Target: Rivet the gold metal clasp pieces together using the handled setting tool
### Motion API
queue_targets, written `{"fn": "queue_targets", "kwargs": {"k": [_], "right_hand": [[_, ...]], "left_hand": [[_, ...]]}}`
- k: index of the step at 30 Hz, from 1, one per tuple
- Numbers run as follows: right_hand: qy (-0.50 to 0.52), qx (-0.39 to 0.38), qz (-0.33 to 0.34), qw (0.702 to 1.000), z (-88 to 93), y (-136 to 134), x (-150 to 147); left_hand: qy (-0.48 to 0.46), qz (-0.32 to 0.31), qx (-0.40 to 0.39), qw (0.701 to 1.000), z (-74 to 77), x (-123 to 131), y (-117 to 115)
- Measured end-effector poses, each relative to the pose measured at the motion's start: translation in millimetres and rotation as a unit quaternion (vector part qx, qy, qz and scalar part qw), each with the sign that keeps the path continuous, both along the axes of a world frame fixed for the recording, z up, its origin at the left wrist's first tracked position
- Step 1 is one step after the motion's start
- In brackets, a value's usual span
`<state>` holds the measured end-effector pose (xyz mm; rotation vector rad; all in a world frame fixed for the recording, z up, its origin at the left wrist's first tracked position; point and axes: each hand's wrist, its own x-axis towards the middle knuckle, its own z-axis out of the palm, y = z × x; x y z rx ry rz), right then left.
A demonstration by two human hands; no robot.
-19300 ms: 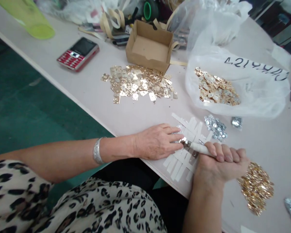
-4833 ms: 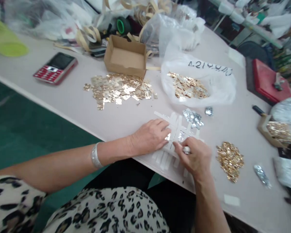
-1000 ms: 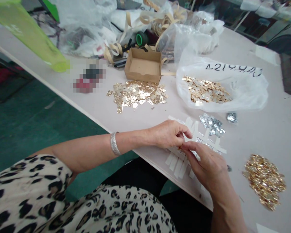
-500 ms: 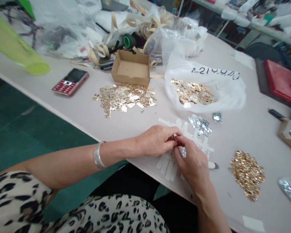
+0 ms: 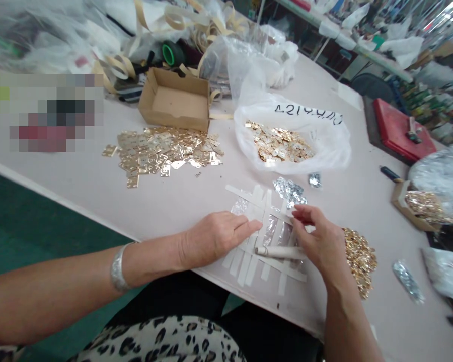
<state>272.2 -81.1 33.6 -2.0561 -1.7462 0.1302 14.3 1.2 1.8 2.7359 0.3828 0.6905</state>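
Observation:
My left hand [image 5: 221, 236] is closed, its forefinger and thumb stretched together over the taped plastic patch [image 5: 262, 216]. Whatever is between those fingers is hidden or too small to make out. At the right side of the patch, my right hand [image 5: 320, 244] has its thumb and forefinger slightly apart, with nothing visible in them. Its fingertips are just below a pile of small silver discs [image 5: 290, 191]. A white stick-like tool [image 5: 279, 252] lies across the patch, one end behind the right hand. Thin gold plates [image 5: 166, 151] lie heaped to the left.
Behind the plates stands a cardboard box [image 5: 179, 105]. A white plastic bag [image 5: 332, 146] holds more gold pieces. Shiny gold pieces [image 5: 360, 261] are piled beyond my right wrist. A red case [image 5: 400, 128] and a small silver packet [image 5: 407, 281] lie farther right.
My hands were together over the patch and are now apart. The right hand has moved right and up toward the silver discs, uncovering the white tool. The camera view has shifted right.

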Motion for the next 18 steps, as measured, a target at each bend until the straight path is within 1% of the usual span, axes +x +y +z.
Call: {"fn": "queue_targets", "kwargs": {"k": [2,4,9,12,13,15,18], "right_hand": [[-0.022,-0.025,0.010,0.999,-5.2,9,18],[-0.046,-0.042,0.041,0.997,-8.9,17,26],[-0.127,-0.036,0.113,0.985,-9.3,29,27],[-0.169,-0.038,0.144,0.974,-8.1,31,26],[-0.171,-0.037,0.145,0.974,-8.1,31,27],[-0.150,-0.033,0.126,0.980,-8.5,31,28],[-0.078,-0.029,0.053,0.995,-9.3,31,29]], "left_hand": [[0.001,0.014,-0.012,1.000,-1.6,0,1],[-0.006,0.015,-0.006,1.000,-2.8,0,3],[-0.006,-0.028,0.040,0.999,1.1,-1,7],[0.009,-0.035,0.054,0.998,4.1,-3,7],[0.007,-0.033,0.058,0.998,4.6,-5,6],[0.002,-0.027,0.059,0.998,4.5,-8,3],[0.009,-0.008,0.045,0.999,2.6,-12,-2]]}}
